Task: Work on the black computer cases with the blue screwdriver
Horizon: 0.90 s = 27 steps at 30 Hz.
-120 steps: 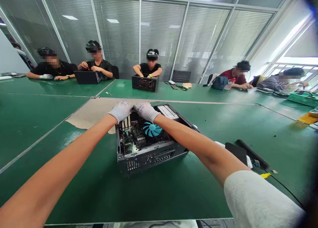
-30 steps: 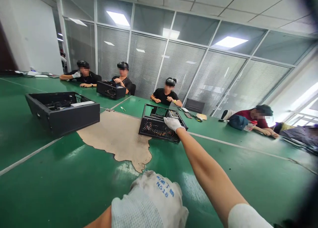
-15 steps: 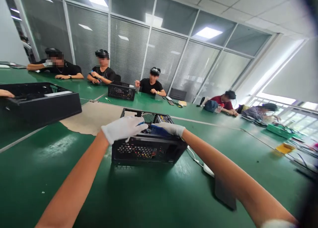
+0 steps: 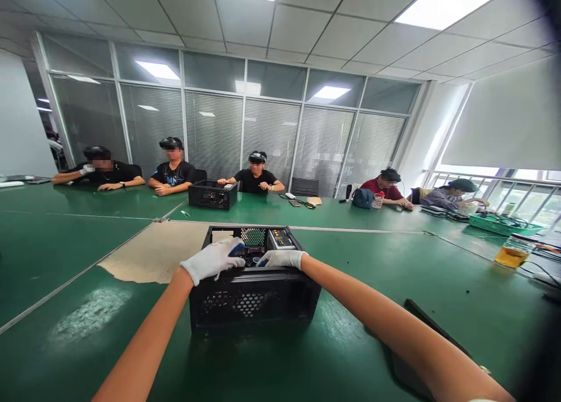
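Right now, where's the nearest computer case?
In the head view, the computer case is central, right of the brown sheet, with left hand and right hand at its top.

Left grip (image 4: 214, 260): white fabric glove, soft, lightly creased across the back. Blue facing (image 4: 237, 249) shows on the inner side of the fingers. Left cuff (image 4: 188, 273) also white, close-fitting, ends at the wrist just behind the grip.

Right grip (image 4: 283, 259): matching white glove, slightly greyer toward the fingers; smaller blue patch (image 4: 263, 262) at the fingertips. Right cuff (image 4: 299, 260) stops at the wrist.

Behind the grips: left forearm (image 4: 146, 329) and right forearm (image 4: 372, 306), both bare, slim. Well behind the right grip, a sliver of pale sleeve (image 4: 480, 399); too little visible to tell its weave.
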Tool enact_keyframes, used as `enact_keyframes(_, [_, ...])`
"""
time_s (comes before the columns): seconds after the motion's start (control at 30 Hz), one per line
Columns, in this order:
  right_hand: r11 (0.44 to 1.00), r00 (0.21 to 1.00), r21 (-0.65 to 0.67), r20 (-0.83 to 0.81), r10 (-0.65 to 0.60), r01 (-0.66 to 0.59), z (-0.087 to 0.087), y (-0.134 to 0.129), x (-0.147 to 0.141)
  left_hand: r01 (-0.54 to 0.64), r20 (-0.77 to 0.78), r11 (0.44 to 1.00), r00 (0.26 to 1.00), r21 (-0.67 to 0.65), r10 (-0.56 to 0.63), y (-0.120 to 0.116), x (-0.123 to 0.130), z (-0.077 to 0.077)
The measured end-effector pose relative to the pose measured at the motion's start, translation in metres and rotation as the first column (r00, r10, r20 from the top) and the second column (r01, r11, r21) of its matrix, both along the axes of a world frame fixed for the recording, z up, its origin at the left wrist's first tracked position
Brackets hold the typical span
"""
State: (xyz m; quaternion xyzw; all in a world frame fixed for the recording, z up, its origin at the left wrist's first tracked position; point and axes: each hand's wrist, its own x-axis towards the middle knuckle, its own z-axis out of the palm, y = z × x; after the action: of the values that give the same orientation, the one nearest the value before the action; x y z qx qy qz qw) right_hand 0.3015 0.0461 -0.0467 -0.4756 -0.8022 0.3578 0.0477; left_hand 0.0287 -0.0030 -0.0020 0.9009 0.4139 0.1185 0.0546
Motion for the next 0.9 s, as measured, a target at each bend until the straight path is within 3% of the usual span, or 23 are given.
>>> enact_keyframes(0.07, [0.999,0.999,0.009,-0.039,0.031,-0.03,-0.001,0.002,-0.002,-0.073,0.014,0.996,0.997,-0.057,0.074,0.003,0.006,-0.002])
enact_keyframes(0.13, [0.998,0.997,0.063,-0.072,0.026,-0.021,0.0,0.0,-0.003,-0.111,-0.088,0.982,0.991,-0.151,0.098,0.006,0.009,-0.004])
enact_keyframes(0.23, [0.994,0.996,0.107,-0.084,-0.004,0.013,0.003,-0.006,-0.004,-0.003,-0.162,0.983,0.986,-0.182,-0.027,0.01,0.008,-0.008])
enact_keyframes(0.3, [0.99,0.988,0.124,-0.145,-0.056,0.074,0.004,-0.008,-0.005,0.058,-0.107,0.988,0.992,-0.146,-0.074,0.011,0.006,-0.01])
enact_keyframes(0.4, [0.976,0.95,0.139,-0.287,-0.125,0.17,0.003,-0.007,-0.011,0.051,0.015,0.992,0.999,-0.112,-0.05,0.013,0.004,-0.012])
enact_keyframes(0.5, [0.981,0.926,0.109,-0.361,-0.112,0.161,0.003,-0.007,-0.015,0.036,0.071,0.996,0.997,-0.085,-0.03,0.013,0.003,-0.012])
enact_keyframes(0.67, [0.983,0.931,0.166,-0.363,-0.019,0.085,0.015,-0.017,-0.015,-0.059,0.142,0.965,0.985,-0.256,0.098,0.014,0.002,-0.01])
enact_keyframes(0.73, [0.985,0.958,0.165,-0.288,0.005,0.045,0.018,-0.02,-0.014,-0.03,0.197,0.976,0.978,-0.218,0.074,0.016,0.002,-0.01])
enact_keyframes(0.9, [0.988,0.977,0.155,-0.212,0.011,0.022,0.011,-0.012,-0.018,0.001,0.265,0.998,0.964,0.062,-0.018,0.017,0.004,-0.012])
